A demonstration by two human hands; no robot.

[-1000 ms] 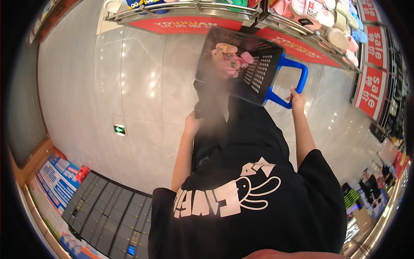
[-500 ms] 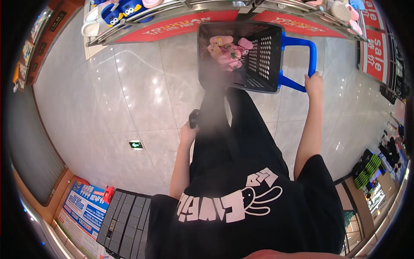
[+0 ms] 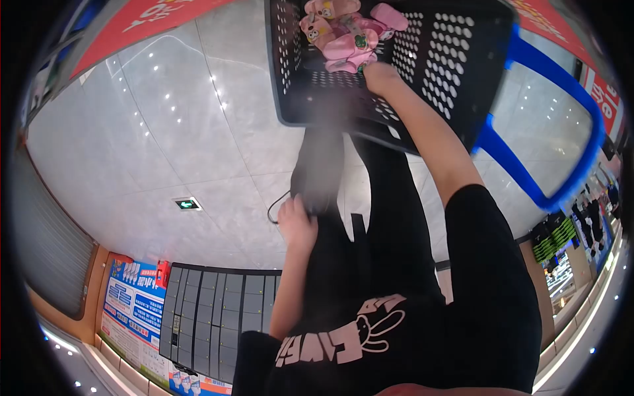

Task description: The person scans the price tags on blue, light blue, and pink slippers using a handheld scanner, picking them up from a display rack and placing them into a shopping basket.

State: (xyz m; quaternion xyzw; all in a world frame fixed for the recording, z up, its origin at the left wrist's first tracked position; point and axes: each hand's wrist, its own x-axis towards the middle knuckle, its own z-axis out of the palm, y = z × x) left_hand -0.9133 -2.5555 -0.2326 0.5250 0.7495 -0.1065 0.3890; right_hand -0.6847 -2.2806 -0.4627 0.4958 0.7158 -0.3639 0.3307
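Note:
A black perforated shopping basket point(image 3: 449, 59) with a long blue handle point(image 3: 528, 178) stands on the floor in front of my legs. Pink slippers point(image 3: 343, 36) with cartoon figures lie inside it. My right hand point(image 3: 380, 72) reaches into the basket and touches the edge of the slippers; its fingers are hidden, so I cannot see a grip. My left hand point(image 3: 297, 221) rests by my left thigh, closed around a small black object point(image 3: 305, 191) with a thin cable looping out of it.
Glossy grey floor tiles point(image 3: 172, 119) spread to the left, with a green exit marker point(image 3: 187, 203). Grey lockers point(image 3: 211, 310) and a blue poster point(image 3: 135, 307) stand at lower left. Red sale banners point(image 3: 142, 20) run along shelving at the top. Shop displays point(image 3: 558, 241) are at right.
My right hand has let go of the blue handle and gone down into the basket to the pink slippers. My head has come lower and closer to the basket. The left hand stays at my thigh.

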